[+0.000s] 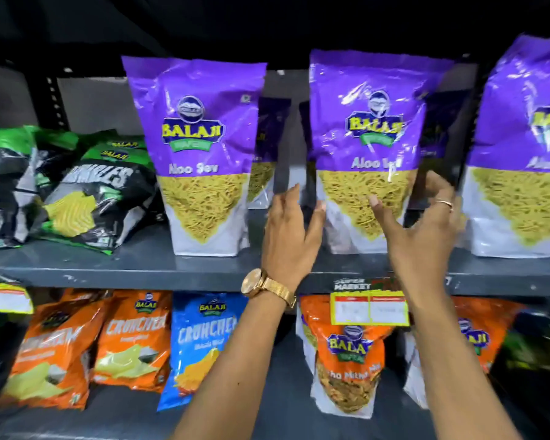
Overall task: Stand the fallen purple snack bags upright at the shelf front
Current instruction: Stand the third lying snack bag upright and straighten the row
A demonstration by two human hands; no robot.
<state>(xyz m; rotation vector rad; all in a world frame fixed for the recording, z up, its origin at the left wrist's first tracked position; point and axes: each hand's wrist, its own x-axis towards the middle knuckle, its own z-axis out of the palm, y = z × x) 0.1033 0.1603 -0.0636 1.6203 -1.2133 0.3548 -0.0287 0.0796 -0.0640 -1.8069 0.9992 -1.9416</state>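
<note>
- I see both hands spread open, my left hand (291, 230) and right hand (423, 223) flanking the middle purple bag (367, 134).
- It stands upright at the shelf (108, 265) front.

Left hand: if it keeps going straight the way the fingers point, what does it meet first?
Probably the lower left edge of the middle purple bag: the left hand points up and into the shelf, its fingertips right at that edge. Depth is unclear; it could slip into the gap beside the bag instead.
</note>
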